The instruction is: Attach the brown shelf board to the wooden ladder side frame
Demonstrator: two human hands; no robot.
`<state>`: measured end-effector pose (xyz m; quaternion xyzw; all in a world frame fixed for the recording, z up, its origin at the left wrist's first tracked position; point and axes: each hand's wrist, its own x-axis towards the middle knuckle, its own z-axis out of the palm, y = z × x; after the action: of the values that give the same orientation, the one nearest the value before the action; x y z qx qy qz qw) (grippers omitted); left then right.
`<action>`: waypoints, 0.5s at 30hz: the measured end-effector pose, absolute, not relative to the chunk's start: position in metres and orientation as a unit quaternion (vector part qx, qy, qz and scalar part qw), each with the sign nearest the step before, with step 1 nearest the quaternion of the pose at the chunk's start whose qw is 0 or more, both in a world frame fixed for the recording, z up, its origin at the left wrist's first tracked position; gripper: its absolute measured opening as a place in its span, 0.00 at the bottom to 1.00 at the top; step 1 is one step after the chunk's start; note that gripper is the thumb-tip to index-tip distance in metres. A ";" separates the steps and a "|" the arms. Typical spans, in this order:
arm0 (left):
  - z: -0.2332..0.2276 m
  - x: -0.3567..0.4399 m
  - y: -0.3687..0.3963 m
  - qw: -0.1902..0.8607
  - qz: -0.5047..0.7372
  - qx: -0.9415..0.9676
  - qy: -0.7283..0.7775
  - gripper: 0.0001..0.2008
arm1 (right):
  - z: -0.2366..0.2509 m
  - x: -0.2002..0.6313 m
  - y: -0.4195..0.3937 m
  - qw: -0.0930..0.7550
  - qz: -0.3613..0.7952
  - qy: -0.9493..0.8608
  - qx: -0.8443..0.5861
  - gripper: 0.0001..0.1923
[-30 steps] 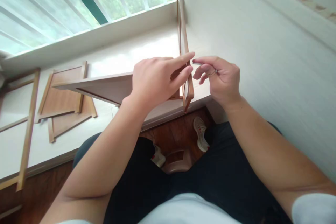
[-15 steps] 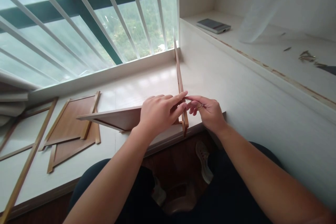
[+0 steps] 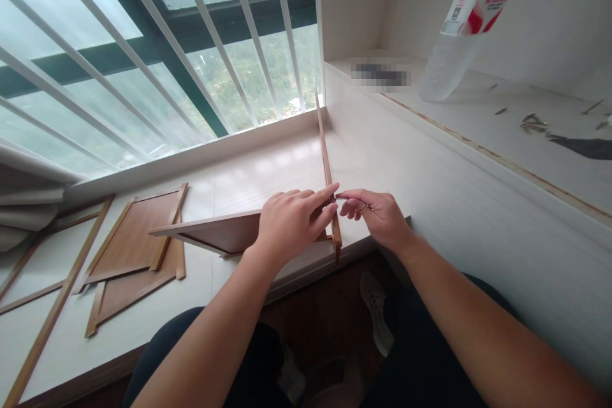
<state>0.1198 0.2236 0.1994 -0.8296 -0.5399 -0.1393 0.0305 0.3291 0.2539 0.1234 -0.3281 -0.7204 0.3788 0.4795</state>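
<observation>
An upright wooden panel [image 3: 327, 172] is stood on edge on the white tabletop [image 3: 248, 172], close to the side wall, with a second wooden panel [image 3: 215, 229] butted against it at a right angle and held raised off the surface. The left hand [image 3: 287, 226] is laid over the joint, its index finger extended to the upright's edge. The right hand [image 3: 377, 217] is pinched shut just beyond that edge; a small metal part appears to be held between the fingertips, though what it is cannot be told. Assembly is judged to be at an early stage: only these two pieces are mated, and the joint does not appear fastened. Further flat panels [image 3: 134, 242] and a wooden frame [image 3: 52, 306] lie unassembled to the left. Loose screws [image 3: 533, 122] and a plastic bottle [image 3: 454, 38] are seen on the shelf at right.
</observation>
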 end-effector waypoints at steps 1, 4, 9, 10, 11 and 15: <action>0.200 0.120 0.223 0.030 -0.138 -0.829 -0.540 0.23 | 0.124 0.330 0.254 0.477 0.368 -0.728 -0.326 0.14; 0.200 0.120 0.224 0.028 -0.136 -0.829 -0.541 0.23 | 0.124 0.331 0.255 0.473 0.343 -0.745 -0.322 0.14; 0.199 0.119 0.224 0.026 -0.139 -0.829 -0.542 0.23 | 0.126 0.332 0.259 0.465 0.315 -0.767 -0.310 0.15; 0.199 0.119 0.224 0.027 -0.140 -0.829 -0.541 0.23 | 0.126 0.332 0.260 0.463 0.311 -0.771 -0.308 0.15; 0.199 0.119 0.224 0.029 -0.140 -0.829 -0.540 0.23 | 0.127 0.333 0.261 0.461 0.306 -0.775 -0.306 0.15; 0.199 0.119 0.223 0.034 -0.139 -0.831 -0.538 0.23 | 0.131 0.334 0.264 0.456 0.292 -0.785 -0.300 0.15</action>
<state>0.1190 0.2234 0.1986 -0.8309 -0.5378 -0.1390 0.0338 0.3339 0.2635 0.1305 -0.3003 -0.7853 0.2922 0.4558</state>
